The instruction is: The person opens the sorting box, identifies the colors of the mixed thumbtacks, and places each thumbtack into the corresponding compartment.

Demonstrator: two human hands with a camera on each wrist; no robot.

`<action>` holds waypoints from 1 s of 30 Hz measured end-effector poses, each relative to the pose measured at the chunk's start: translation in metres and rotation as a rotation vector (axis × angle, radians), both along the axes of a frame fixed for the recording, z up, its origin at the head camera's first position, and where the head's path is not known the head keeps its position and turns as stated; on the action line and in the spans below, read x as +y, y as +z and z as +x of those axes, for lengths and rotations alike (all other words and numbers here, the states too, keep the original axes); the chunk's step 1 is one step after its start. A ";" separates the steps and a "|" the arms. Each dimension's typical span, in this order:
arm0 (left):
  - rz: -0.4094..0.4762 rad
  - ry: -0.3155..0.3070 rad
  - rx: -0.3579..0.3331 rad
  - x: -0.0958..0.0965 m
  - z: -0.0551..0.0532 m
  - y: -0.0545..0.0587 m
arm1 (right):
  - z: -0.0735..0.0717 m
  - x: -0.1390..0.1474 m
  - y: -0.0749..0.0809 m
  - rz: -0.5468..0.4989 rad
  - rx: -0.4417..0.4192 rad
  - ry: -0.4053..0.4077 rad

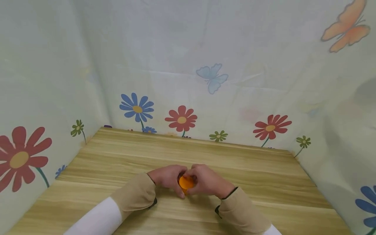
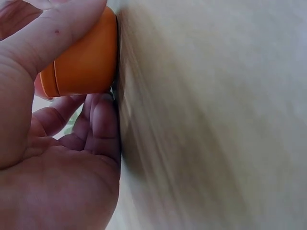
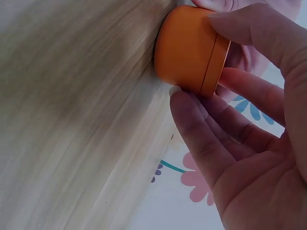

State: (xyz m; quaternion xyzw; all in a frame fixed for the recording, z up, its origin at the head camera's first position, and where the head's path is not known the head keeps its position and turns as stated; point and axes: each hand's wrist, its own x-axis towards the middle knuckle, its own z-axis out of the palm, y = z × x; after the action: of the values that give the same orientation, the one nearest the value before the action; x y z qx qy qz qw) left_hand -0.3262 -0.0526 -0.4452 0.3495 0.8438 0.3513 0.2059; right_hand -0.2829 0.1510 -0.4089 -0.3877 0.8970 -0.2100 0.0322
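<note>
A small round orange jar (image 1: 187,184) with a lid stands upright on the wooden table, between both hands. A thin seam marks the lid (image 3: 216,64) near the top of the jar in the right wrist view. My left hand (image 1: 168,176) holds the jar's side, its thumb along the near face and fingers curled behind. From the other side my right hand (image 1: 208,181) grips the upper part, thumb near the seam and a finger over the lid's top. In the left wrist view the orange wall (image 2: 88,64) is partly covered by the thumb.
The wood-grain tabletop (image 1: 141,153) stretches out around the hands. Pale cloth (image 1: 164,42) printed with flowers and butterflies encloses it at the back and both sides. A small dark purple item (image 1: 107,126) shows at the far left corner.
</note>
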 end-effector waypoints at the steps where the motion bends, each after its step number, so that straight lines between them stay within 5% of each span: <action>1: -0.002 -0.005 0.006 0.001 -0.001 0.000 | 0.000 0.001 0.001 0.001 0.004 0.001; 13: 0.047 -0.038 -0.022 -0.002 -0.003 0.004 | -0.001 0.009 0.005 -0.032 -0.055 0.003; 30: 0.021 -0.024 0.059 0.014 -0.001 0.000 | 0.001 0.024 0.005 -0.002 -0.065 -0.025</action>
State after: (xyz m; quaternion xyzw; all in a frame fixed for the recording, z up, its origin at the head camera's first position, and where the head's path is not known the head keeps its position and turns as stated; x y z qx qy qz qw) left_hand -0.3269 -0.0387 -0.4456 0.3719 0.8415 0.3473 0.1816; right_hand -0.2818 0.1747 -0.4039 -0.3694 0.9000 -0.2238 0.0581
